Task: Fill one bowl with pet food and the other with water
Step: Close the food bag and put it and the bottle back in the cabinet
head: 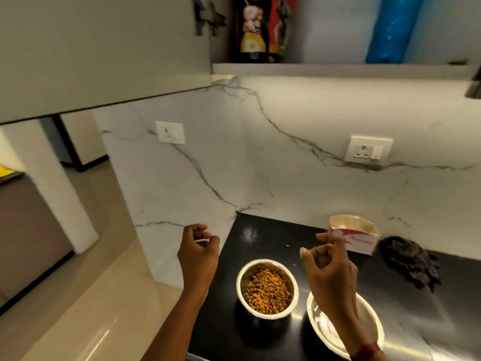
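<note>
A steel bowl full of brown pet food kibble stands on the black counter. To its right sits a second, wider steel bowl with nothing visible in it, partly hidden by my right forearm. My left hand hovers left of the kibble bowl, fingers loosely curled and holding nothing. Above the second bowl floats my right hand, fingers half curled and apart, also holding nothing. Pet food bags stand on the open shelf overhead.
A small red-and-white paper box stands open at the back of the counter, with a crumpled black plastic bag to its right. Two wall sockets sit in the marble backsplash. A blue roll stands on the shelf. The counter ends at the left.
</note>
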